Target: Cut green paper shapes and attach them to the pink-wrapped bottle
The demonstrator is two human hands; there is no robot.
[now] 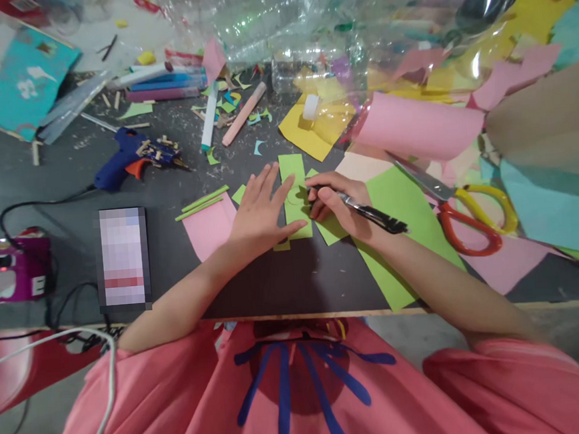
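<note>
Right hand (339, 204) grips black pen (369, 212) over green paper strip (295, 196) near tabletop's (295, 290) front edge; left hand (263, 209), open, fingers spread, steadies the strip.

The paper strip (299, 226) near the desk's front edge was plain lime green with faint drawn lines. The scissors had one red handle (451, 237) and one yellow handle (507, 210). Toward the desk's left edge, the glue gun (114, 160) was dark blue with an orange trigger (137, 169).
</note>
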